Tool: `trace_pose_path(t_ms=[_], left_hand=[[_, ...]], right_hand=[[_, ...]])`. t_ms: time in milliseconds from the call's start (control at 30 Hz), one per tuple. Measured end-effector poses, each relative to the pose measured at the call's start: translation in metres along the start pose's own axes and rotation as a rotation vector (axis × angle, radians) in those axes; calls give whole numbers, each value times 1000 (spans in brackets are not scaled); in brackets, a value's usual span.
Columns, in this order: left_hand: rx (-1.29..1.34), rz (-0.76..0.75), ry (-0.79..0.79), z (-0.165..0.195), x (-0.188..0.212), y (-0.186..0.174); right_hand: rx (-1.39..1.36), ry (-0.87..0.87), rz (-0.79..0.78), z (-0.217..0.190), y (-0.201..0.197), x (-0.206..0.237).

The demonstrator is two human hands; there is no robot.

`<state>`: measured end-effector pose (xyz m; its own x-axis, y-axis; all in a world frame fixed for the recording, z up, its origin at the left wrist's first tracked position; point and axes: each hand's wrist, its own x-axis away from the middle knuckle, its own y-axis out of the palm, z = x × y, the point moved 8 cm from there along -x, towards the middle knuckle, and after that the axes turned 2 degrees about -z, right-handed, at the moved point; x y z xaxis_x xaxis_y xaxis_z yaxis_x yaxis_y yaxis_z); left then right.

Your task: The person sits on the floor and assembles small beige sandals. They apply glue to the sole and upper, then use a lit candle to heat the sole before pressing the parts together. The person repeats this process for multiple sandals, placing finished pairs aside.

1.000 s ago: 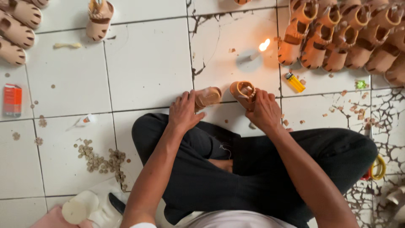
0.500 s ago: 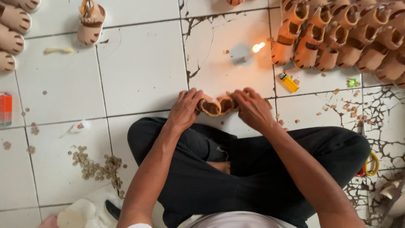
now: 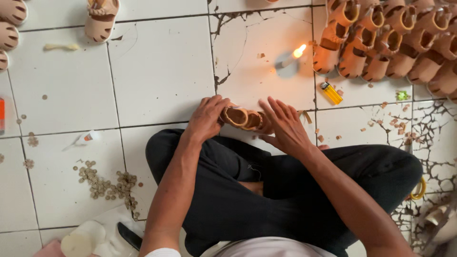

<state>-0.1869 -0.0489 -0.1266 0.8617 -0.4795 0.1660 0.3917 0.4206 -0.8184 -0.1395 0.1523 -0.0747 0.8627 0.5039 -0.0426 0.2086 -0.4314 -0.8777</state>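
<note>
Two small tan sandals [image 3: 243,118] lie side by side on the white tiled floor just in front of my crossed legs in black trousers. My left hand [image 3: 207,119] is curled around the left sandal and grips it. My right hand [image 3: 285,126] rests against the right sandal with its fingers spread and straight, closed around nothing. Both sandals show their open tops toward the camera.
A lit candle [image 3: 290,57] stands on a cracked tile beyond the hands, with a yellow lighter [image 3: 331,93] beside it. Several tan sandals [image 3: 395,43] crowd the top right, with more at the top left [image 3: 9,24] and one alone [image 3: 100,16]. Small round pieces [image 3: 107,183] are heaped at my left knee.
The two sandals, held apart a second ago, have been brought together side by side. My right hand has loosened its hold and spread its fingers.
</note>
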Motion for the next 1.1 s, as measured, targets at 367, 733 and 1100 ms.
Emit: trace_pose_path(t_ms=[367, 733, 1100], left_hand=[[511, 426, -126, -23, 1, -58], [293, 598, -281, -54, -39, -72], [228, 544, -231, -65, -46, -46]], right_hand=[[-90, 95, -57, -16, -1, -62], [-69, 385, 281, 58, -112, -327], [-137, 20, 35, -17, -50, -173]])
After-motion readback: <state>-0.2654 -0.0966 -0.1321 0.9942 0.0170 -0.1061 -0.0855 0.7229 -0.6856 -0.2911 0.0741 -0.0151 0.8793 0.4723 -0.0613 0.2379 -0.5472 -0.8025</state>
